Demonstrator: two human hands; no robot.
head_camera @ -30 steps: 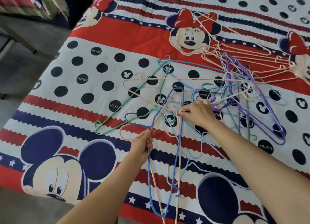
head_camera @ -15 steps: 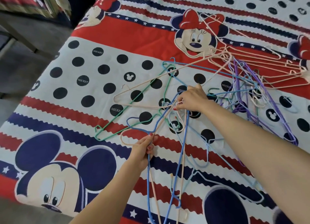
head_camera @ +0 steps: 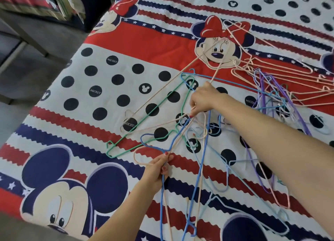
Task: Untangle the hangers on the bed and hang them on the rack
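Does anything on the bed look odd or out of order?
Yes. The hangers lie in a crossed, interlocked heap on the bed, none looking broken. The left hand and right hand each grip wires in it.

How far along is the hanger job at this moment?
Nothing looks done: no rack is in view. In hand: the left hand grips blue and pink hangers, and the right hand pinches a pink hanger. Left: the green hanger and the pile on the bed.

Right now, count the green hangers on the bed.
1 for sure: the green hanger lies left of the right hand, above the left hand. Green bits in the tangle at right may belong to more.
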